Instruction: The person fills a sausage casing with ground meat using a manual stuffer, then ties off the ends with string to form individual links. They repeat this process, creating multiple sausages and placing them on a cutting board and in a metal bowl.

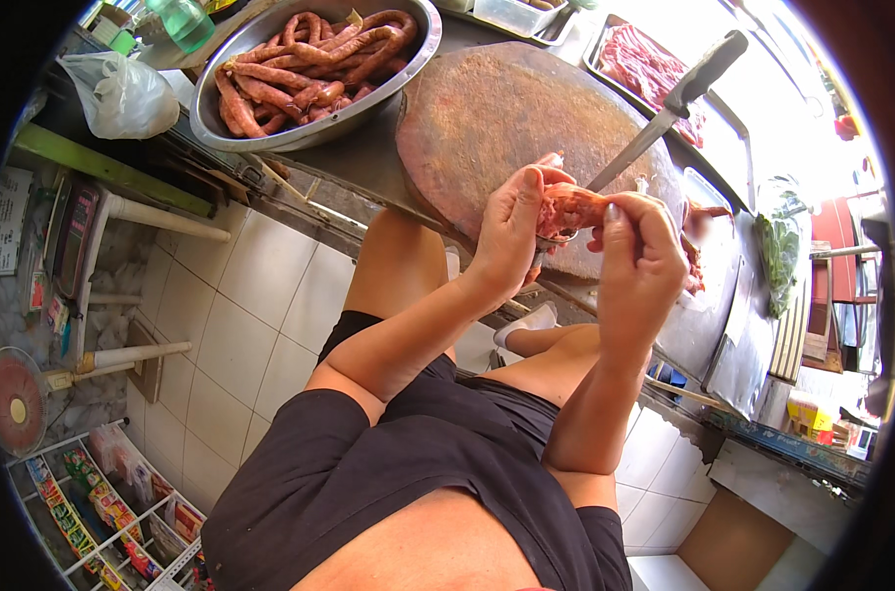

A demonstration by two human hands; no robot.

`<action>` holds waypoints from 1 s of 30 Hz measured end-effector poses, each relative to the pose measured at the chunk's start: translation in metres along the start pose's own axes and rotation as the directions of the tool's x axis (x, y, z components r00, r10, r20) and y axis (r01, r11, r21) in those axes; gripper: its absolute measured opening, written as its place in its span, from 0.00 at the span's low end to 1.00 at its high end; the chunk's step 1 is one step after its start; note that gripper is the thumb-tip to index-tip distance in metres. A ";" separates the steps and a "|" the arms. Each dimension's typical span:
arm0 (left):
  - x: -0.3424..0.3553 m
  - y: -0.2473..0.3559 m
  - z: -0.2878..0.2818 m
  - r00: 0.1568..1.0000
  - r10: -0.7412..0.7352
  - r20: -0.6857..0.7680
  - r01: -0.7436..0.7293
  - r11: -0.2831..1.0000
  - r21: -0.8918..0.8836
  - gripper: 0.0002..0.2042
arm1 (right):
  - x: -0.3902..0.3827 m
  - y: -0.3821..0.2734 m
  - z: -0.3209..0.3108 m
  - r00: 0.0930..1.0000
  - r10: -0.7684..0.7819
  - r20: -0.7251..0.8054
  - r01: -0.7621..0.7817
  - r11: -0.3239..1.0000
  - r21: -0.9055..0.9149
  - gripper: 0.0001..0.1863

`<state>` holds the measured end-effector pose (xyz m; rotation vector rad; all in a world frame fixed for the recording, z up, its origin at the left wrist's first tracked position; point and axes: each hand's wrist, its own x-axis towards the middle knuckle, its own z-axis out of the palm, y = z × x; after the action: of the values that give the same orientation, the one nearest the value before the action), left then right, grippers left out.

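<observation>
1. The left hand [514,219] is near the front edge of a round wooden chopping board [497,113], its fingers curled around a soft piece of raw pink meat [571,205].
2. The right hand [649,246] has thumb and forefinger pinched together on the right end of the same piece, which stretches between the two hands.
3. The meat is held up over the front part of the board; a small metal rim [556,239] shows just beneath it, mostly hidden, so its kind cannot be told.
4. A knife [705,76] with a dark handle slants beyond the hands, handle up and to the right; its tip is hidden behind the meat and the fingers.
5. Left of the board, a steel bowl [428,49] on the table [354,169] is heaped with reddish sausages [319,69].
6. Beyond the board to the right, a tray [606,37] carries slabs of red raw meat [642,61].
7. A white plastic bag [127,97] is to the left of the bowl, near a green bottle [183,25].
</observation>
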<state>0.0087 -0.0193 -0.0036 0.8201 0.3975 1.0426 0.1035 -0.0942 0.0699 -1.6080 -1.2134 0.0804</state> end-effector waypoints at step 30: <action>0.010 0.029 -0.011 0.854 -0.153 0.497 0.043 0.973 0.227 0.16 | 0.037 -0.012 -0.025 0.853 -0.208 0.479 0.285 0.954 -0.093 0.06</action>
<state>-0.0110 0.0008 0.0122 1.2148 0.0878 0.6531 0.1280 -0.0853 0.1077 -1.6049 -1.8350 0.2182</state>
